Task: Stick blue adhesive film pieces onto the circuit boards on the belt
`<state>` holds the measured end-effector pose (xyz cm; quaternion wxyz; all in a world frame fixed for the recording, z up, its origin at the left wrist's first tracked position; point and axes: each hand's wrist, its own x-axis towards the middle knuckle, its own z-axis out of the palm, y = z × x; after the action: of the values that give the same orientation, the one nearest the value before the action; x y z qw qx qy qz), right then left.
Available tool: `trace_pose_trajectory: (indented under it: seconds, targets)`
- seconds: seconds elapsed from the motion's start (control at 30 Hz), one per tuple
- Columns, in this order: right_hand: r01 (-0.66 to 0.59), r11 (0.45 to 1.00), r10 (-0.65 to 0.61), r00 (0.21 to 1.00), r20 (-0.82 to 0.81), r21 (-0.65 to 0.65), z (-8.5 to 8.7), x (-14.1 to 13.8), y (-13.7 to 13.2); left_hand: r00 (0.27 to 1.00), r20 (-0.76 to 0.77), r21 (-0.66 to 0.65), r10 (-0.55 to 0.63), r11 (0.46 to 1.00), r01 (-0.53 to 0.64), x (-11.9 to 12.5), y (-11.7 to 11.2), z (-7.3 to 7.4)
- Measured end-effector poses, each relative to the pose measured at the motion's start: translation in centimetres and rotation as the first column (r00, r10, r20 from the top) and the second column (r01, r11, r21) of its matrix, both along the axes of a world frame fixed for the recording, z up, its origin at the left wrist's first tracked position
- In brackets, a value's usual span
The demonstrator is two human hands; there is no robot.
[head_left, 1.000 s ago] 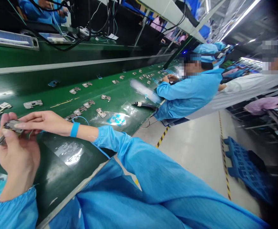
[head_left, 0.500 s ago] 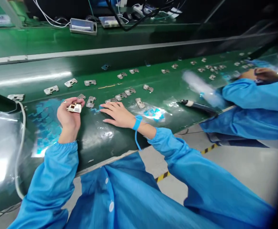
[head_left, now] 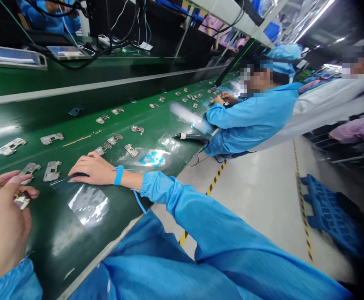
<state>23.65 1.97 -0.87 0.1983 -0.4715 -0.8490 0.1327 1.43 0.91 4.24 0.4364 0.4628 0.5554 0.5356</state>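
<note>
At the left edge, my left hand [head_left: 8, 218] is closed around a small metal-covered circuit board [head_left: 22, 201]; fingers hide part of it. My right hand [head_left: 94, 168] rests on the green bench with its fingers stretched and the thumb apart. Nothing shows in that hand, though its underside is hidden. Similar boards lie close by: one [head_left: 52, 171] is left of the right fingertips, another [head_left: 29, 171] is just behind my left fingers. A clear plastic sheet [head_left: 88, 205] lies in front of my right hand. A blue wrist strap [head_left: 118, 175] circles my right wrist.
Several more boards [head_left: 132, 150] are scattered along the green bench [head_left: 144, 118]. Clear film with blue pieces [head_left: 153, 158] lies right of my hand, near a black-handled tool [head_left: 190, 136]. A co-worker in blue [head_left: 257, 108] sits farther right. A blue pallet [head_left: 328, 212] stands on the floor.
The view has swung right, so bench items appear farther left and the co-worker shows more fully. My left hand still holds the board. The plastic sheet before my right hand now shows plainly.
</note>
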Motion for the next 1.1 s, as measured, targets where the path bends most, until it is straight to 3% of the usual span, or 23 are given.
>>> trace_pose_trajectory:
  seconds: [0.07,0.17,0.27,0.43,0.53,0.57,0.7,0.8,0.9,1.0,1.1]
  targets:
    - [0.043,0.993,-0.076,0.944,-0.32,-0.109,-0.1,0.1,0.1,0.991,-0.132,-0.058,-0.004,0.998,-0.004,1.0,-1.2,1.1]
    - [-0.122,0.903,-0.235,0.661,-0.712,-0.411,-0.5,0.4,1.1,0.915,-0.307,-0.256,-0.262,0.949,0.185,1.6,-1.8,1.5]
    - [-0.315,0.801,-0.317,0.498,-0.807,-0.51,-0.4,1.0,2.3,0.841,-0.353,-0.32,-0.41,0.898,0.303,1.5,-1.2,0.5]
    - [-0.141,0.833,-0.488,0.264,-0.832,-0.534,1.2,2.8,2.1,0.768,-0.22,-0.308,-0.602,0.79,0.531,1.5,-1.3,-0.3]
    - [-0.101,0.85,-0.505,0.127,-0.854,-0.518,1.6,4.3,1.8,0.829,-0.164,-0.267,-0.535,0.833,0.485,0.9,-2.8,0.6]
    - [-0.027,0.861,-0.504,0.102,-0.858,-0.509,1.5,4.7,1.9,0.856,-0.152,-0.232,-0.494,0.86,0.455,0.3,-3.4,1.1]
    - [0.098,0.906,-0.42,0.094,-0.903,-0.411,0.6,5.5,2.7,0.936,-0.183,-0.154,-0.301,0.949,0.275,-4.5,-5.5,3.5]
    - [0.111,0.937,-0.343,0.102,-0.934,-0.332,0.5,5.0,2.4,0.956,-0.281,-0.112,-0.085,0.992,0.056,-10.8,-6.6,4.7]
    - [0.107,0.944,-0.326,0.127,-0.937,-0.313,1.0,4.3,1.6,0.924,-0.347,-0.041,0.159,0.982,-0.184,-17.8,-7.1,4.7]
    - [0.081,0.944,-0.329,0.221,-0.918,-0.319,1.4,4.1,0.9,0.892,-0.379,-0.02,0.245,0.962,-0.273,-23.3,-7.6,4.6]
    - [0.001,0.949,-0.294,0.361,-0.885,-0.315,1.7,4.5,0.5,0.882,-0.401,0.006,0.246,0.964,-0.266,-26.2,-7.9,5.6]
